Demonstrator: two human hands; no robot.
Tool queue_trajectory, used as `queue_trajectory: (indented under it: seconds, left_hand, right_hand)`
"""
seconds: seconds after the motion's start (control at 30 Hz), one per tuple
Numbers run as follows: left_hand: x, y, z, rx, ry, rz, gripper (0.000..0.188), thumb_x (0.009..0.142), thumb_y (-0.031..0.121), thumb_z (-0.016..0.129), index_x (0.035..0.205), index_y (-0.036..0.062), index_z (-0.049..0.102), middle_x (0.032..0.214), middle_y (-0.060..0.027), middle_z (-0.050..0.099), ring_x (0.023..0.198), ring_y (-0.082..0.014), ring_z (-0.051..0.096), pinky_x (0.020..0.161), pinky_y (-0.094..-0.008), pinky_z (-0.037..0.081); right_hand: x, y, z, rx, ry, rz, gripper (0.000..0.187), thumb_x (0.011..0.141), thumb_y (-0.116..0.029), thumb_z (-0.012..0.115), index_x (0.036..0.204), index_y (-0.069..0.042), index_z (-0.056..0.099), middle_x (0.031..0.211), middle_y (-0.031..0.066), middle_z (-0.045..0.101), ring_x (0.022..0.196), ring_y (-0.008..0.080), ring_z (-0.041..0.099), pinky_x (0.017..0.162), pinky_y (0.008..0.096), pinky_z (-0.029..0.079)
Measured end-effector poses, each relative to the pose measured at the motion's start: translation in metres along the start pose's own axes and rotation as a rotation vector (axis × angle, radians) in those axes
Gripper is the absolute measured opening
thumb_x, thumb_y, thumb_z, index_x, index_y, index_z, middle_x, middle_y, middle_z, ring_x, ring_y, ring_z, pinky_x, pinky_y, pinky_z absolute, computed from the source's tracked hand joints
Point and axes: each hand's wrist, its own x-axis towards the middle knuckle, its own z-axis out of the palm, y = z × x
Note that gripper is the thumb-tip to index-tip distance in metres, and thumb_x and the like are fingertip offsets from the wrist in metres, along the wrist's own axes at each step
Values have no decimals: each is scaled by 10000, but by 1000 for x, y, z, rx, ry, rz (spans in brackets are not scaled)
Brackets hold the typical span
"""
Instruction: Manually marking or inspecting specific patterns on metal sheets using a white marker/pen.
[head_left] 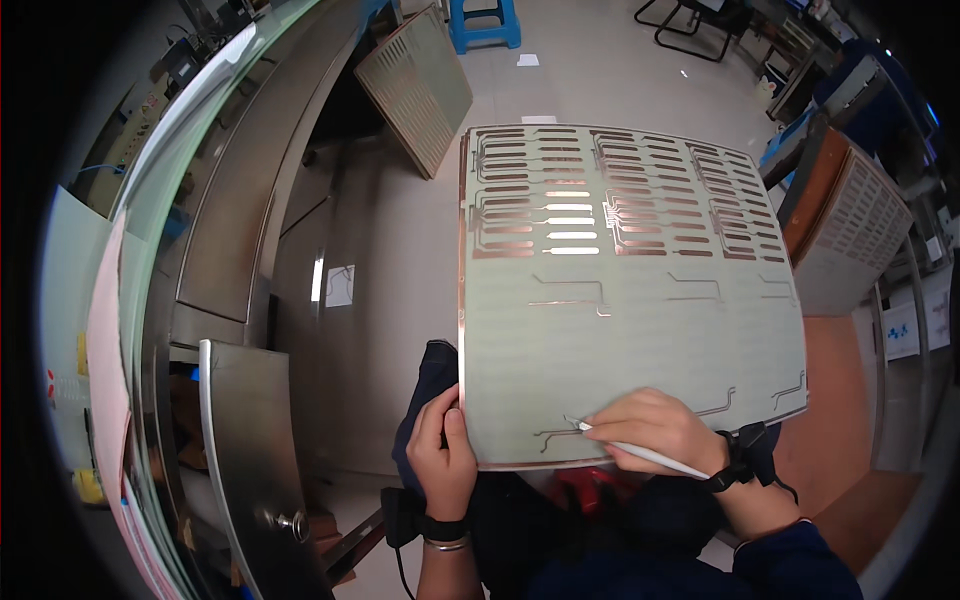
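Observation:
A large pale green circuit board panel with copper traces lies tilted across my lap. At its lower left edge, my left hand grips the side, with the thumb on top and the fingers around the edge. My right hand rests on the panel's near part, closed around a slim white pen-like tool. The tool's thin tip meets the board beside a short bent copper trace. Whether that tip is a blade or a point, I cannot tell.
Another copper-patterned panel leans against the metal bench at the far left. More panels stand at the right by a brown board. A steel cabinet door hangs open at my left. A blue stool stands far ahead.

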Motion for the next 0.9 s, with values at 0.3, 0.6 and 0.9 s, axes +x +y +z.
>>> queue_trajectory:
  seconds: [0.3, 0.6, 0.9]
  left_hand:
    - [2, -1, 2, -18, -6, 24, 231, 952, 100, 521, 1079, -30, 664, 972, -167, 686, 852, -269, 671, 743, -337, 514]
    - [2, -1, 2, -4, -2, 35, 239, 947, 80, 503, 1083, -36, 661, 981, -171, 684, 861, -268, 667, 750, -341, 513]
    - [1, 0, 3, 26, 12, 44, 249, 956, 78, 480, 1083, -36, 661, 966, -154, 682, 843, -239, 656, 743, -329, 504]
  right_hand:
    - [5, -13, -6, -11, -155, 58, 327, 760, -14, 680, 1086, -36, 666, 1181, 123, 632, 1013, 277, 626, 843, 366, 511]
    - [0, -13, 0, -15, -128, 113, 386, 742, -29, 706, 1125, -34, 663, 1198, 131, 626, 1021, 291, 619, 858, 380, 511]
    - [-1, -12, 6, -53, -42, 54, 374, 745, -8, 698, 1117, -22, 666, 1206, 128, 627, 1009, 281, 622, 839, 361, 513]
